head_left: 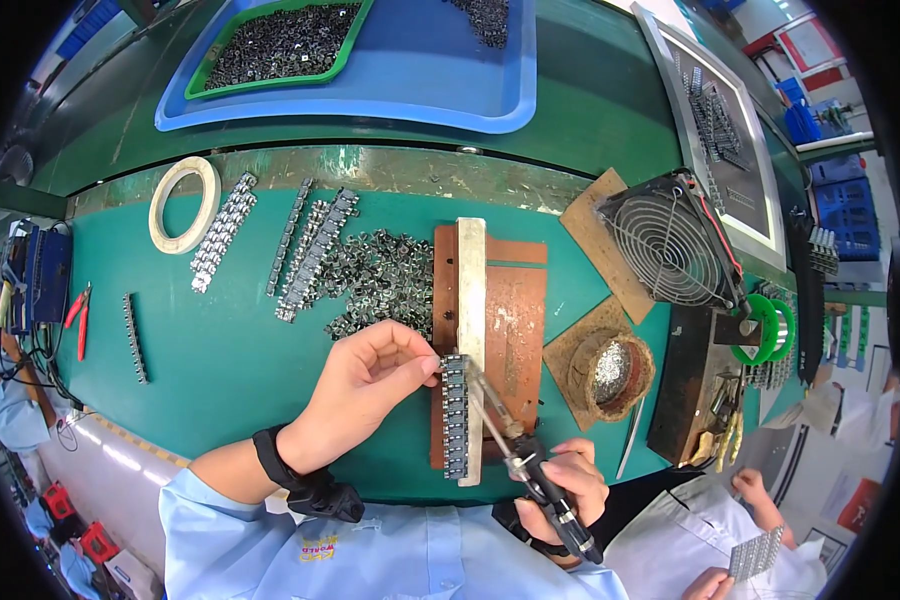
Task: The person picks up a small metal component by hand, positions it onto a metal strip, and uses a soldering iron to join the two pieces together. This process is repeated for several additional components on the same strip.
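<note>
My left hand (362, 388) is closed in a pinch at the upper end of a strip of small dark components (455, 430). Whatever lies between its fingertips is too small to make out. The strip runs along a pale metal bar (472, 280) on a reddish-brown board (515, 330). In my right hand (582, 482) is a soldering iron (548, 492) with a black handle, its tip slanting up to the strip's upper end, close to my left fingertips. A heap of small shiny metal parts (390, 280) lies left of the board.
Finished-looking strips (315, 255), a tape roll (156, 205) and red-handled pliers (82, 322) lie leftward. Rightward stand a fan (670, 245), a round pot (625, 375) and a green solder spool (765, 330). A blue tray (440, 75) is beyond. A co-worker's hand (708, 585) holds a component panel.
</note>
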Demonstrator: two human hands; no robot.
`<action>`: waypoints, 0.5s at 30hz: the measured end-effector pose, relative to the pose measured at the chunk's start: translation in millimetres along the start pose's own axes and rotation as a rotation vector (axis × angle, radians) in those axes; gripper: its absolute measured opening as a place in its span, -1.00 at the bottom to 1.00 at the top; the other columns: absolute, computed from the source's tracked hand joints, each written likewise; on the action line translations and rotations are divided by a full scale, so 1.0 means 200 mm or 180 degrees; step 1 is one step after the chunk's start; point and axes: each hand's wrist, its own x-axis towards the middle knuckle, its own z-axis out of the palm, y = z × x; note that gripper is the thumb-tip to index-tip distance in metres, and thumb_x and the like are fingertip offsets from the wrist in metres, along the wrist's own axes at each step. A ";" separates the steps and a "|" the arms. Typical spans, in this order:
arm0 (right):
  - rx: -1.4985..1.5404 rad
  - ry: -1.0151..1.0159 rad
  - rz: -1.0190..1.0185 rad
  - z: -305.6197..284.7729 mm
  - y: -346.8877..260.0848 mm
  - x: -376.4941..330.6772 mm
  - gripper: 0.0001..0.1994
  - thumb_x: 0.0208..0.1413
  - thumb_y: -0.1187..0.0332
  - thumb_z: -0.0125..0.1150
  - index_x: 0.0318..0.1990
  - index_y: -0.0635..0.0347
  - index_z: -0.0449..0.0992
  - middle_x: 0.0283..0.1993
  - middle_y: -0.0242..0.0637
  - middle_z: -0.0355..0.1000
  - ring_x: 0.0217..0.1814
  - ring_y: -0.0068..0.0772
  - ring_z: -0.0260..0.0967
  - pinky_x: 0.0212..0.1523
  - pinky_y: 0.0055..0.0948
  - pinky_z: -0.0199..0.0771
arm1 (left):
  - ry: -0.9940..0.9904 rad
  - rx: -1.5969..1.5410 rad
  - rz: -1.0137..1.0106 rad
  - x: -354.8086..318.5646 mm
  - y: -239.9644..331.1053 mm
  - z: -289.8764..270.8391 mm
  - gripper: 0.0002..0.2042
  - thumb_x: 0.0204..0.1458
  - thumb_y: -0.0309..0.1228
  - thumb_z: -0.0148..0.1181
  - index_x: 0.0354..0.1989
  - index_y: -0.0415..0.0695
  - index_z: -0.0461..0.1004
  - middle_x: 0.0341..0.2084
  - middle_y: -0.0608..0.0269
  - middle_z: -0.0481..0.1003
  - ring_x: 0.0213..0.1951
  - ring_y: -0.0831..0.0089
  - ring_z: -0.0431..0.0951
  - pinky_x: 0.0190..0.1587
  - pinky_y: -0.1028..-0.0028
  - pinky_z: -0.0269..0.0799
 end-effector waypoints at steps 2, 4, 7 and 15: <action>0.0020 0.0161 -0.0007 0.03 0.01 -0.06 -0.51 -0.24 0.29 0.36 -0.16 0.22 0.24 -0.54 -0.26 0.40 -0.52 -0.43 0.32 -0.32 -0.35 0.24 | -0.0052 -0.0050 -0.0006 0.00 0.00 0.00 -0.93 0.04 -0.56 0.03 -0.32 -0.27 0.35 -0.38 0.30 0.43 -0.31 0.62 0.43 -0.20 0.63 0.35; 0.0616 0.0928 0.0422 0.09 0.01 -0.12 -0.52 -0.24 0.40 0.35 -0.15 0.22 0.22 -0.47 -0.22 0.41 -0.44 -0.40 0.30 -0.33 -0.35 0.25 | -0.0047 -0.0047 0.0000 0.00 0.00 0.01 -0.93 0.03 -0.54 0.04 -0.33 -0.26 0.35 -0.39 0.31 0.43 -0.32 0.61 0.43 -0.20 0.62 0.34; 0.0891 0.1251 0.0692 0.13 0.02 -0.16 -0.51 -0.22 0.41 0.35 -0.14 0.20 0.18 -0.40 -0.19 0.37 -0.41 -0.43 0.27 -0.35 -0.43 0.24 | 0.0003 -0.0029 0.0012 0.00 0.01 0.01 -0.92 0.03 -0.51 0.06 -0.34 -0.24 0.35 -0.42 0.32 0.43 -0.33 0.60 0.43 -0.20 0.60 0.33; 0.0831 0.1429 0.0766 0.17 0.06 -0.22 -0.51 -0.17 0.34 0.34 -0.13 0.16 0.17 -0.37 -0.23 0.30 -0.42 -0.47 0.21 -0.37 -0.52 0.20 | 0.0688 0.1584 0.0823 -0.07 0.17 -0.12 -0.94 0.00 -0.56 0.07 -0.36 -0.24 0.39 -0.40 0.33 0.45 -0.48 0.67 0.41 -0.45 0.59 0.35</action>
